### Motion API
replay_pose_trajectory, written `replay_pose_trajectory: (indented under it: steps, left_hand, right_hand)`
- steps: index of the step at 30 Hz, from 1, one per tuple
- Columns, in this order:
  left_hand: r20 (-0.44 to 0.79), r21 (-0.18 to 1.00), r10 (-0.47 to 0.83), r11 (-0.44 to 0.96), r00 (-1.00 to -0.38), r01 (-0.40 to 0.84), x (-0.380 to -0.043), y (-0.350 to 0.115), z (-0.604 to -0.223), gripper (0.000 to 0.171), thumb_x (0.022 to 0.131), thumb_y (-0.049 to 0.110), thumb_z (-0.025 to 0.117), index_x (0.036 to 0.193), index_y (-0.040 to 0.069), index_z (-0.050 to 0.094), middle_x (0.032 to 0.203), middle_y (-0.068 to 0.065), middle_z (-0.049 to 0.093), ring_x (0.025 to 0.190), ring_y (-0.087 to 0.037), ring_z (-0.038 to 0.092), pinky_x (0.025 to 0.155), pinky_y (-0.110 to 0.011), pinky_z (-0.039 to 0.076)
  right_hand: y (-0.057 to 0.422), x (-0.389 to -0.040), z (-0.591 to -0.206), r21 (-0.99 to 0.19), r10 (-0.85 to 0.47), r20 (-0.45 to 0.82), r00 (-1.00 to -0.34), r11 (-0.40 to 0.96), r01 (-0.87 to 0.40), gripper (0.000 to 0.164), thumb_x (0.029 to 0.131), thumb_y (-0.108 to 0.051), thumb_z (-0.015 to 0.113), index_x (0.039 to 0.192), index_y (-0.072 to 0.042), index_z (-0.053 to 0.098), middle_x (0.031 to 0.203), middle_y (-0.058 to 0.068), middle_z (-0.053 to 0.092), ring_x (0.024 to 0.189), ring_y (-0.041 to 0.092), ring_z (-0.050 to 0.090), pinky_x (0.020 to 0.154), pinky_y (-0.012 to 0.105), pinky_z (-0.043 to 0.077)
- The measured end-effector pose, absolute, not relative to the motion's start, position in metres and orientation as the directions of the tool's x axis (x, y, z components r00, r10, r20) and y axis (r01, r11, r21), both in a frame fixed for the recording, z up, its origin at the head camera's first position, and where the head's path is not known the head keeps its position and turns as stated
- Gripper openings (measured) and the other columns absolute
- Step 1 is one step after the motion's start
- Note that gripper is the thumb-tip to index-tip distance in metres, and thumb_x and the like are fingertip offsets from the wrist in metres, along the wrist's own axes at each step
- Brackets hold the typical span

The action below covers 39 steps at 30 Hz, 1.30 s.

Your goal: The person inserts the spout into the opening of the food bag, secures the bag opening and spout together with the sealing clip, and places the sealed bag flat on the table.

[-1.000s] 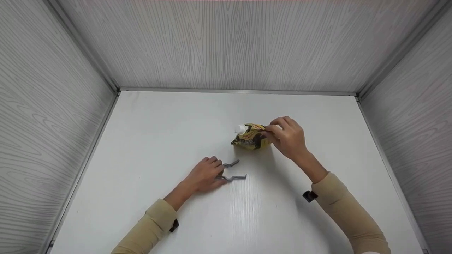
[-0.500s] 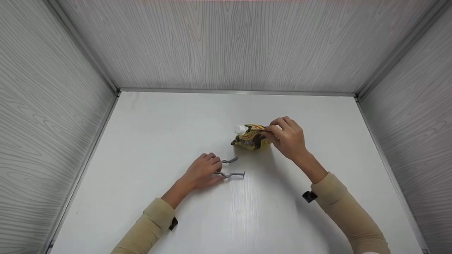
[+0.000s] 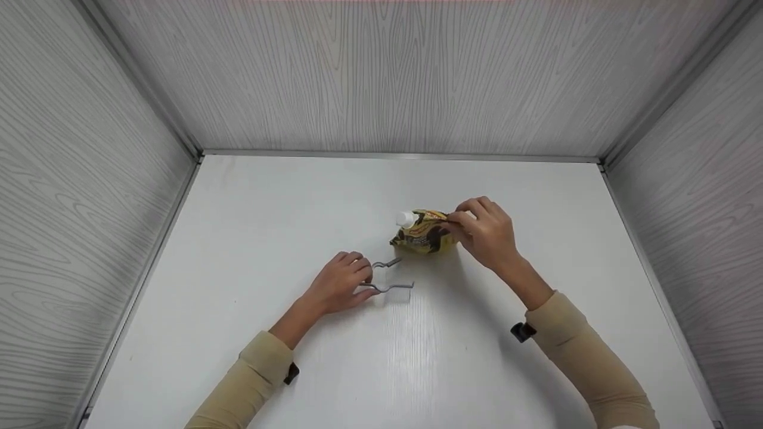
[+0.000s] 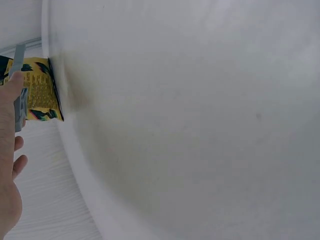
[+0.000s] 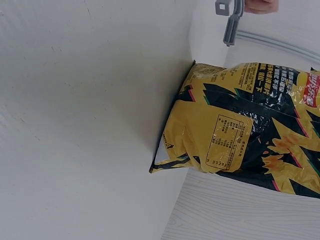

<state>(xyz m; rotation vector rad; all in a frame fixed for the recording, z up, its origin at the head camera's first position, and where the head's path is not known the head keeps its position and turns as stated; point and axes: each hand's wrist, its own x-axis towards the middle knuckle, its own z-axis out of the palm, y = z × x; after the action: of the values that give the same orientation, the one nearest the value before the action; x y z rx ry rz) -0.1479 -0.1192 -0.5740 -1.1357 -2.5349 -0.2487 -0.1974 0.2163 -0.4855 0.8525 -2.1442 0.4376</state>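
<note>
My left hand [image 3: 338,283] holds a grey plastic piece with two bent, spread arms [image 3: 393,287], whose kind I cannot tell. Its arms point toward a yellow and black chip bag [image 3: 426,235] just beyond, apart from it. By the thumb and fingers, my right hand [image 3: 486,235] pinches the bag's upper right edge. At the bag's upper left sits a round white cap [image 3: 406,219]. In the right wrist view, the bag [image 5: 235,130] stands with its bottom edge on the table, and the grey piece [image 5: 232,27] is near it. The left wrist view shows the grey piece [image 4: 18,112] before the bag.
The white tabletop [image 3: 286,202] surrounds both hands. A grey wood-grain panel [image 3: 387,77] closes the back, with similar panels at left [image 3: 77,196] and right [image 3: 697,196]. A metal strip [image 3: 334,153] runs along the table's back edge.
My left hand, with the grey piece, has moved away from me and slightly left, lifting the piece a little off the table. The right hand and the chip bag have stayed in place.
</note>
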Motion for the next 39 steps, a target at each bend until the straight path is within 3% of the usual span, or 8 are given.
replay_pose_trajectory:
  steps: [10, 20, 39]
  left_hand:
    - [0.454, 0.014, 0.656, 0.671, -0.603, 0.741, -0.15, -0.121, -0.568, 0.03, 0.09, 0.043, 0.084, 0.095, 0.017, 0.069, 0.101, 0.004, 0.072, 0.106, -0.017, 0.067, 0.092, -0.035, 0.057]
    - [0.583, -0.037, 0.621, 0.664, -0.524, 0.746, -0.152, -0.123, -0.565, 0.032, 0.084, 0.038, 0.09, 0.094, 0.016, 0.068, 0.097, 0.003, 0.07, 0.105, -0.017, 0.066, 0.093, -0.034, 0.056]
    - [0.645, -0.046, 0.595, 0.657, -0.48, 0.752, -0.165, -0.126, -0.548, 0.03, 0.082, 0.037, 0.091, 0.09, 0.016, 0.072, 0.096, 0.002, 0.072, 0.106, -0.019, 0.066, 0.094, -0.036, 0.055]
  right_hand:
    - [0.216, -0.198, -0.486, -0.037, -0.428, 0.766, -0.48, 0.716, -0.697, 0.017, 0.085, -0.02, 0.089, 0.091, -0.009, 0.077, 0.09, 0.01, 0.071, 0.082, 0.028, 0.066, 0.067, 0.043, 0.056]
    - [0.218, -0.197, -0.486, -0.031, -0.443, 0.746, -0.497, 0.723, -0.69, 0.016, 0.089, -0.022, 0.086, 0.093, -0.009, 0.077, 0.092, 0.01, 0.071, 0.084, 0.029, 0.067, 0.069, 0.044, 0.057]
    - [0.217, -0.197, -0.486, -0.02, -0.441, 0.763, -0.473, 0.715, -0.699, 0.018, 0.086, -0.023, 0.088, 0.09, -0.009, 0.076, 0.09, 0.01, 0.07, 0.082, 0.029, 0.066, 0.067, 0.044, 0.056]
